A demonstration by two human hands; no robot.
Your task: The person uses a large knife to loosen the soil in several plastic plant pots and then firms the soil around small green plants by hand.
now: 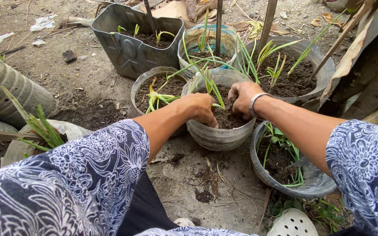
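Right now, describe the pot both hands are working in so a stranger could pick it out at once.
Start at the grey rectangular tub at the top of the dirt yard, then come down through the cluster of round containers. The pot is the central ribbed grey one nearest the person. Unlike its neighbours, it has the left hand and right hand pressed into its soil around a green shoot.

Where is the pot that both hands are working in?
The grey plastic pot sits mid-frame on the ground, with the left hand and right hand in its soil, between two similar pots of green shoots.

Bare dusty ground in daylight, dry leaves, scattered litter
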